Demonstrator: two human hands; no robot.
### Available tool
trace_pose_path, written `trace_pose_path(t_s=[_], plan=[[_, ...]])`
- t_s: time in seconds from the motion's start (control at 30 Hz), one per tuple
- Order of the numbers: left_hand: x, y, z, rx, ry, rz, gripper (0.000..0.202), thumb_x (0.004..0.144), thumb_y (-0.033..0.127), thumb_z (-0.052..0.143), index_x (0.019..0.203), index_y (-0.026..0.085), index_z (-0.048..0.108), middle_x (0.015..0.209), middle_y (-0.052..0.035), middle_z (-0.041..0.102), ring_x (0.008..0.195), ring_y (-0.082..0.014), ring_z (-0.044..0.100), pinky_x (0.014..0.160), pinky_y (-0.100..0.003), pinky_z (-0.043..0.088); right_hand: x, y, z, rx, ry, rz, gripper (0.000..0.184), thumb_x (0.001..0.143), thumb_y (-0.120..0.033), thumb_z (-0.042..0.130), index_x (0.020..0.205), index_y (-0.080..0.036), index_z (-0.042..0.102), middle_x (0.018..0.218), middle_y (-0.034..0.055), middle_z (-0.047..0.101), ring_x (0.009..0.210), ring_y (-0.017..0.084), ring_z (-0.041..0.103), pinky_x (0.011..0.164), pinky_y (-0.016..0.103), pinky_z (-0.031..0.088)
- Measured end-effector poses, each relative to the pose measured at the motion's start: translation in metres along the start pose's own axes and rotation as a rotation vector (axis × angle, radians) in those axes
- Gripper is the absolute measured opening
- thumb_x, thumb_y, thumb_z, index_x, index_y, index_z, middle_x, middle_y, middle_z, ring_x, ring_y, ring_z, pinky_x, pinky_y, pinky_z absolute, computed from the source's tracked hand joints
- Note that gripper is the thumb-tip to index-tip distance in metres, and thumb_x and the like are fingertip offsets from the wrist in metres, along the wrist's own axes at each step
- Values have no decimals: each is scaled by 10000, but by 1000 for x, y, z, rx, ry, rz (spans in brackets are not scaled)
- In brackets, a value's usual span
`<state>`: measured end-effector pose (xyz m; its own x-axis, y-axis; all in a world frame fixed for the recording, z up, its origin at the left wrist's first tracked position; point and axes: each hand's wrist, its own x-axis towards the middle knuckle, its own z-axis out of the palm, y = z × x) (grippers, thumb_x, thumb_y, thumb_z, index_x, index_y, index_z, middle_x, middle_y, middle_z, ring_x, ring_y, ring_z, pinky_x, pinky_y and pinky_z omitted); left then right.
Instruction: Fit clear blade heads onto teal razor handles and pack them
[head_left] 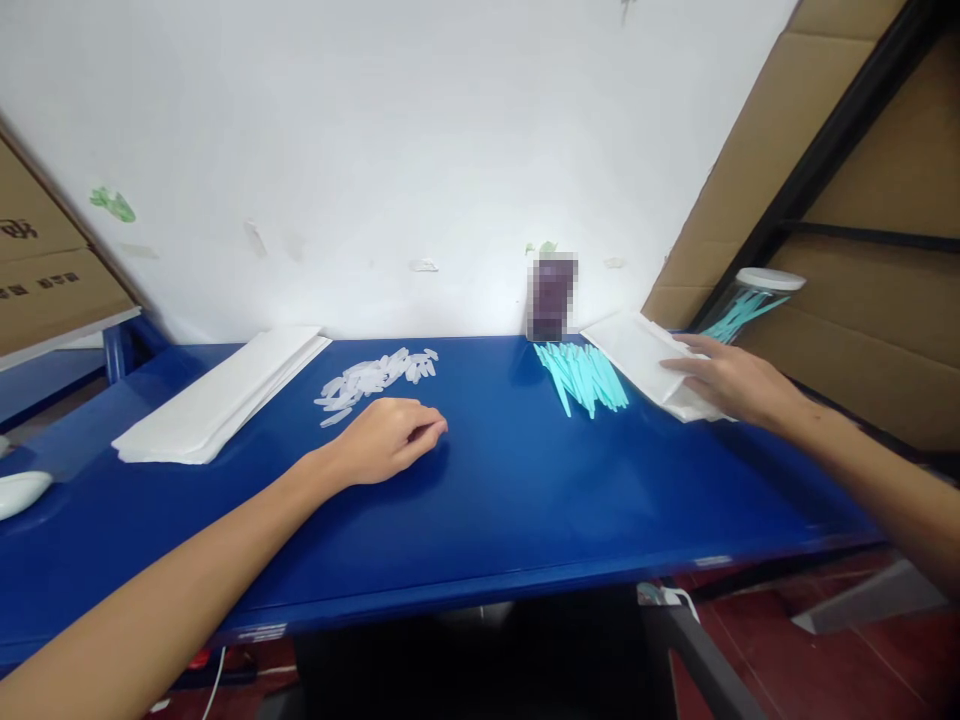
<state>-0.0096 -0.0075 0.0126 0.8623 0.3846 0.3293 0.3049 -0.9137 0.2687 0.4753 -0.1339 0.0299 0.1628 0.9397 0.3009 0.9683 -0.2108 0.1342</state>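
My left hand (391,438) rests on the blue table with its fingers curled in. Nothing sticks out of it, though the palm is hidden. Just beyond it lies a loose heap of small, translucent white strips (367,378). On the right, my right hand (731,378) reaches over a stack of thin white sheets or bags (634,360), fingers stretched out and touching the top. A fanned pile of turquoise flat sticks (581,378) lies to the left of that stack.
A longer white stack (225,395) lies at the left. Against the wall stands a pixelated dark rectangle (552,298). A clear jar with a white lid (770,279) holds turquoise sticks at the back right. Cardboard (862,290) flanks the table (510,510); a white object (22,493) sits far left.
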Motion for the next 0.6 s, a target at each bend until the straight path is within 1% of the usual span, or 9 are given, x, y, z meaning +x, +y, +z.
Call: trace_pose_path(t_s=[0.1,0.17,0.23,0.27,0.3,0.37,0.43,0.5,0.6], plan=[[0,0,1,1,-7,3,401,1030,375,393,883,205,726,711,-43,686,686,-185,648,672,-290,462,6,-10,2,-81,-148,-81,409,916,-312,531,1262,-277,746,1606,124,431,1152,336,661,969,452,514],[0,1,1,5,-9,4,399,1029,368,396,876,204,725,713,-43,687,683,-184,648,669,-288,459,12,-12,-1,-82,-221,-70,458,884,-366,603,1318,-272,714,1594,143,449,1213,366,627,1014,476,479],[0,1,1,12,-14,5,396,1030,358,397,870,202,724,720,-44,690,686,-184,651,670,-288,459,17,-13,-8,-52,-269,-42,469,867,-432,627,1301,-280,720,1548,141,513,1305,389,563,1052,505,438],[0,1,1,16,-18,5,395,1031,353,397,866,202,723,723,-45,691,689,-185,653,671,-288,459,18,-15,-13,-24,-258,-31,445,884,-460,596,1268,-282,733,1521,131,546,1335,386,539,1056,507,426],[0,1,1,20,-22,5,393,1032,348,398,865,202,722,728,-45,693,692,-185,655,674,-288,459,19,-18,-19,8,-212,-26,425,912,-479,544,1230,-281,744,1494,118,575,1342,374,534,1042,497,427],[0,0,1,25,-29,5,391,1033,344,398,863,203,720,735,-45,697,696,-185,658,679,-287,461,21,-26,-27,74,-44,-26,430,947,-471,448,1173,-256,745,1397,107,650,1281,340,579,963,445,451],[0,0,2,31,-32,5,390,1035,342,395,868,201,718,743,-46,701,701,-186,660,685,-286,464,23,-38,-30,97,103,-22,425,919,-441,444,1143,-216,726,1247,114,717,1153,310,642,872,396,459],[0,0,2,38,-36,8,393,1039,341,391,875,198,718,755,-48,706,708,-184,662,689,-285,466,29,-50,-24,86,122,5,425,871,-445,475,1102,-183,717,1105,123,745,1038,298,672,822,376,455],[-1,0,2,53,-47,10,401,1047,340,383,891,191,720,781,-51,718,720,-181,664,697,-287,466,45,-62,-3,58,26,58,473,874,-504,453,1046,-168,738,1012,149,754,962,333,678,770,402,457]])
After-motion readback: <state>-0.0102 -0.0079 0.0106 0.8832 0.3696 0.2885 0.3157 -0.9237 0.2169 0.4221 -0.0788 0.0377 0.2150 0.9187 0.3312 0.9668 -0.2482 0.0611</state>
